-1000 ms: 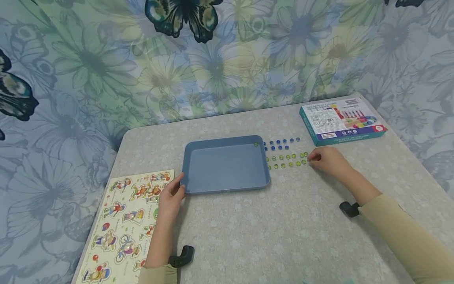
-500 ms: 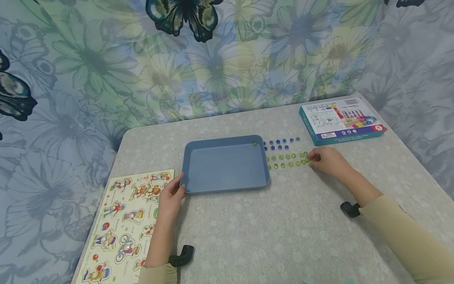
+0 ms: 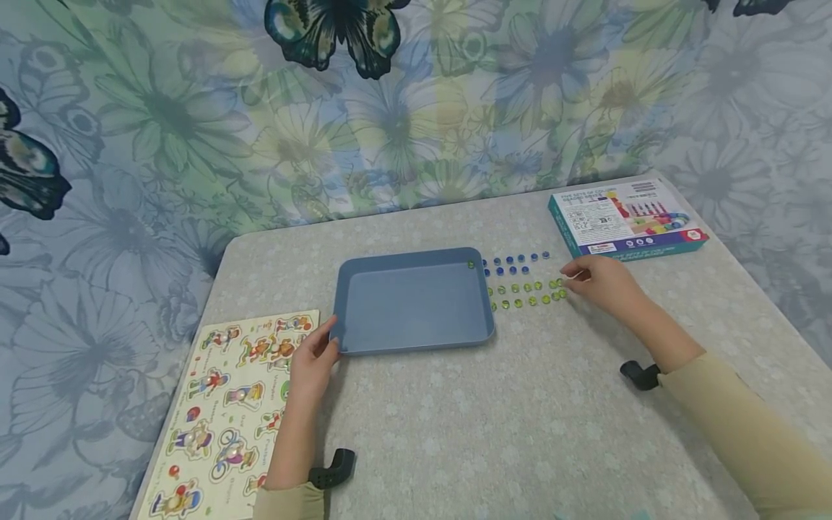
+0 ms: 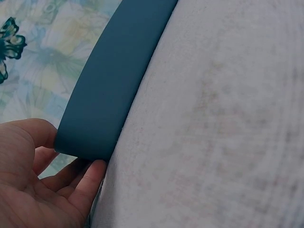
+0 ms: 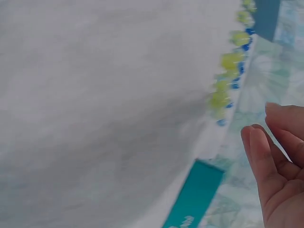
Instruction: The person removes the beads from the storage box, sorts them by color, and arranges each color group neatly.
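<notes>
My left hand [image 3: 313, 365] grips the near left corner of a shallow blue-grey tray [image 3: 416, 347]. In the left wrist view, the thumb and fingers sit around the corner of the tray's wall [image 4: 95, 109]. One green bead [image 3: 471, 264] shows at the tray's back right corner. To the right of the tray lie two rows of yellow-green beads [image 3: 547, 300] and two rows of blue beads [image 3: 522, 258]. My right hand [image 3: 604, 285] hovers just past the right end of the green rows. In the right wrist view, its thumb and fingertips [image 5: 271, 108] stand apart with nothing between them.
A teal and white cardboard box [image 3: 627, 220] lies at the back right, just beyond my right hand. At the left is a wooden picture puzzle board [image 3: 221, 419], partly covered by my left forearm. Patterned fabric [image 3: 403, 123] hangs behind the table.
A green bead now shows at the right end of the front row, where my right fingertips were. The right hand has lifted away slightly toward the back. The left hand stays on the tray.
</notes>
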Tool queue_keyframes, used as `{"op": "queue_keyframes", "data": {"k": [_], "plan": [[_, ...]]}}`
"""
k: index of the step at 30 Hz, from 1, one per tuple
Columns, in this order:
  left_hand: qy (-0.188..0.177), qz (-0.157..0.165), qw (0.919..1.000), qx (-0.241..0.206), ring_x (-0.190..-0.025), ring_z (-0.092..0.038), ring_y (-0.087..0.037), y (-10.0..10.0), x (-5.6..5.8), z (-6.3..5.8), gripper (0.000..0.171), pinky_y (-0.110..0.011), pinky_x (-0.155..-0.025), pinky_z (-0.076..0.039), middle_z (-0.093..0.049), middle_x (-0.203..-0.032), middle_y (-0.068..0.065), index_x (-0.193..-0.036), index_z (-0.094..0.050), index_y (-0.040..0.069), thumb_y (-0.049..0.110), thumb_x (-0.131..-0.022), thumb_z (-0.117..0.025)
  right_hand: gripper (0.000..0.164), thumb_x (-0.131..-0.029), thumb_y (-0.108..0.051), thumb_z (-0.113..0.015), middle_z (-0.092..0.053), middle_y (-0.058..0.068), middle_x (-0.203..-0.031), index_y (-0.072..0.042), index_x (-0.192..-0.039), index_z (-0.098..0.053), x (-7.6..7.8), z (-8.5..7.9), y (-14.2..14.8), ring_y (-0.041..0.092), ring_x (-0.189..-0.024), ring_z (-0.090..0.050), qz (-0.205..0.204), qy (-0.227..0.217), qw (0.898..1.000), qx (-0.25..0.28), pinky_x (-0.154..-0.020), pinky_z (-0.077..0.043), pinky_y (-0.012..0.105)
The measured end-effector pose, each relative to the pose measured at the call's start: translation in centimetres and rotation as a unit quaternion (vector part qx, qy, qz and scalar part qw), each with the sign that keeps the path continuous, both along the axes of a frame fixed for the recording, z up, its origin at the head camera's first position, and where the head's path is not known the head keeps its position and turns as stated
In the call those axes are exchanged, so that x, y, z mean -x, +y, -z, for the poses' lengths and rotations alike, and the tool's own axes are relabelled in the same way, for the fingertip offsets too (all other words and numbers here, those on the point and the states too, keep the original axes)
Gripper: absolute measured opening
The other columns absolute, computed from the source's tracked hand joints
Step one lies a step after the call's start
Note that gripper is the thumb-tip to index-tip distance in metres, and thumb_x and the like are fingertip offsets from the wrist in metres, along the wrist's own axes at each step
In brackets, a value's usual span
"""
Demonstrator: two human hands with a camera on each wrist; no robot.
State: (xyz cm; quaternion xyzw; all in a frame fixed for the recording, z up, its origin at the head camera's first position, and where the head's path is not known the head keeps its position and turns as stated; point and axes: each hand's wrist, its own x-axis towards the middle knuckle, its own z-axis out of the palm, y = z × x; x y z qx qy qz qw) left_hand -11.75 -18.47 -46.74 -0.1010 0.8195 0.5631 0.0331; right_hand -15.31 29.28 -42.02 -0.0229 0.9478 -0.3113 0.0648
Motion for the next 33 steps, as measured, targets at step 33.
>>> {"op": "queue_keyframes", "data": {"k": [33], "plan": [[-0.008, -0.001, 0.9999, 0.009, -0.127, -0.043, -0.023, -0.1, 0.1, -0.1, 0.042, -0.028, -0.089, -0.049, -0.042, -0.142, -0.008, -0.137, -0.049, 0.019, 0.014, -0.095, -0.050, 0.017, -0.095, -0.007, -0.048, -0.064, 0.011, -0.088, -0.003, -0.098, -0.065, 7.5, 0.0, -17.8, 0.021, -0.074, -0.060, -0.100, 0.032, 0.963, -0.249, -0.067, -0.055, 0.032]]}}
